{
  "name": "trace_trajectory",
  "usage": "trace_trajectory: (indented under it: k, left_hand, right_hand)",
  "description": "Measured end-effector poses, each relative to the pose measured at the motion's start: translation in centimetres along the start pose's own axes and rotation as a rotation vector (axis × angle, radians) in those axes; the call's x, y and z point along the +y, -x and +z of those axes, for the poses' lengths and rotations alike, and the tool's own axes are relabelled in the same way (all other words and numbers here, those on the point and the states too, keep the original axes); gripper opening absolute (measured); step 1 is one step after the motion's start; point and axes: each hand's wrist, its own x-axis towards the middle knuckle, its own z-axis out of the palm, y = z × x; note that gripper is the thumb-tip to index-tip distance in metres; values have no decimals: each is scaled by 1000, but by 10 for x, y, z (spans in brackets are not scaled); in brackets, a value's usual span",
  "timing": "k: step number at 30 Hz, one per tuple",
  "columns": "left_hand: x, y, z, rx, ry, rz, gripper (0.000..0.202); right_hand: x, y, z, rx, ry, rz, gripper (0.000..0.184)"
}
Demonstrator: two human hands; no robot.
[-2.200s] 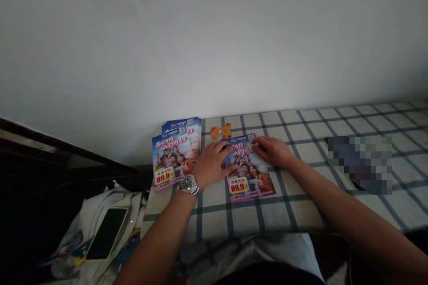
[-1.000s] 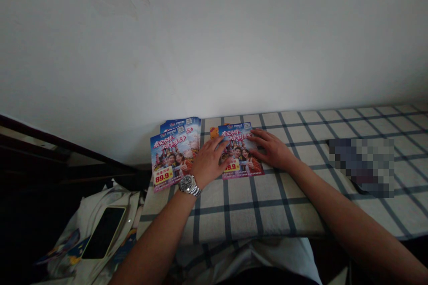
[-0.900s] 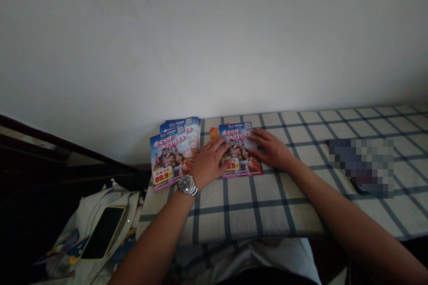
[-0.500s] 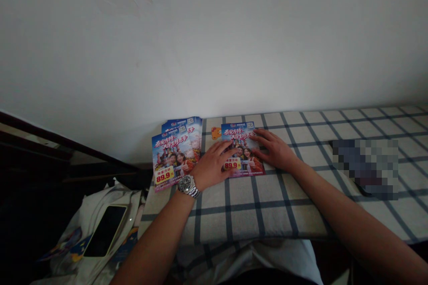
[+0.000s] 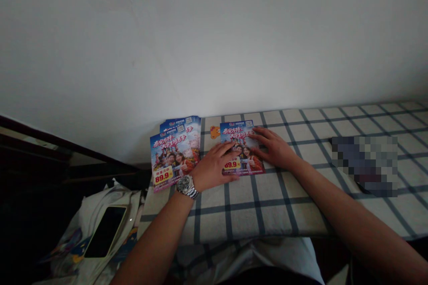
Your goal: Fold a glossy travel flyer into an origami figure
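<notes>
A blue and pink printed flyer (image 5: 248, 153) lies flat on the checked cloth, between my two hands. My left hand (image 5: 216, 167), wearing a metal wristwatch (image 5: 187, 185), rests on the flyer's left side with its fingers stretched out. Along the right edge lies my right hand (image 5: 274, 148), fingers spread and their tips touching the paper. To the left, a stack of matching flyers (image 5: 195, 136) sits by the wall, slightly fanned. Another such flyer (image 5: 172, 156) lies tilted over the front of that stack, its lower right corner close to my left wrist.
The checked tablecloth (image 5: 244, 213) covers a surface against the white wall (image 5: 214, 44). A small orange bear figure (image 5: 215, 132) shows beyond my left hand. A pixelated dark object (image 5: 364, 164) lies to the right. At lower left, a phone (image 5: 105, 231) rests on white bags (image 5: 90, 205).
My left hand's fingers have slid slightly further over the flyer, and its thumb has moved lower along the bottom edge. My right hand stays nearly in place.
</notes>
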Motion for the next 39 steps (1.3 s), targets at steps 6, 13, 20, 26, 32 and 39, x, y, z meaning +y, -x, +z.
trace_trajectory:
  k: [6, 13, 20, 26, 32, 39]
  left_hand:
    - [2, 0, 0, 23, -3, -6, 77]
    - [4, 0, -1, 53, 6, -11, 72]
    - [4, 0, -2, 65, -8, -7, 64]
    - [4, -1, -1, 82, 1, -3, 59]
    - [4, -2, -1, 83, 6, -7, 56]
    - [3, -2, 0, 91, -7, 0, 53]
  right_hand:
    - [2, 0, 1, -7, 9, -14, 48]
    - [-3, 0, -5, 5, -61, -43, 42]
    - [-5, 3, -12, 13, -157, -71, 34]
    - [-10, 3, -15, -5, -218, -63, 27]
    - [-7, 3, -11, -30, -232, -77, 23]
    - [-12, 1, -15, -68, -190, -78, 23]
